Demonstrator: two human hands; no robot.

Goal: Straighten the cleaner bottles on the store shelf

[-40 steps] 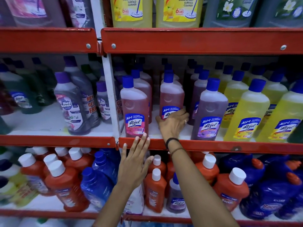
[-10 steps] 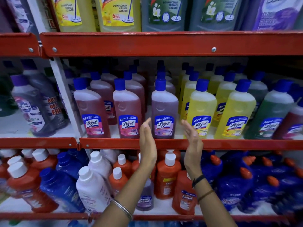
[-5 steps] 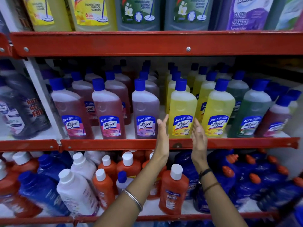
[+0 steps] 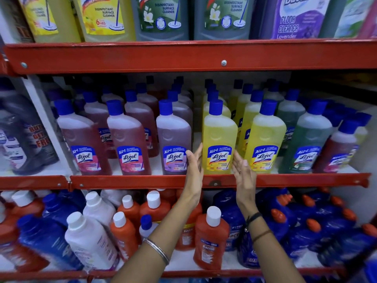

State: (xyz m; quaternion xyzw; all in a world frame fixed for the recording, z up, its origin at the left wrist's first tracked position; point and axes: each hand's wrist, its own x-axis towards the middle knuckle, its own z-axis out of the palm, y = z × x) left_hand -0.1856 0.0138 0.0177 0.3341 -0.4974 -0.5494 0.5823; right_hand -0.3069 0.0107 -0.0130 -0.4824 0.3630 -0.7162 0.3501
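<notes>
Blue-capped Lizol cleaner bottles stand in rows on the middle shelf [image 4: 142, 181]. A front-row yellow bottle [image 4: 219, 135] stands upright between my two hands. My left hand [image 4: 194, 166] is flat and open at its left side, fingertips at the bottle's edge. My right hand [image 4: 243, 170] is flat and open at its right side, fingers by the label. Left of it stand a purple bottle [image 4: 173, 135] and two pink bottles [image 4: 128, 139]. To its right are a second yellow bottle [image 4: 265, 137] and a green bottle [image 4: 306, 144].
A red beam [image 4: 183, 56] carries large cleaner jugs just above the bottle caps. A white upright post [image 4: 47, 123] divides the shelf at left. Below, orange bottles [image 4: 210, 237], a white bottle [image 4: 91, 237] and blue bottles [image 4: 306, 221] stand crowded and tilted.
My view and both hands have shifted right along the shelf, from the purple bottle to the yellow one. The hands now sit closer against the yellow bottle's sides.
</notes>
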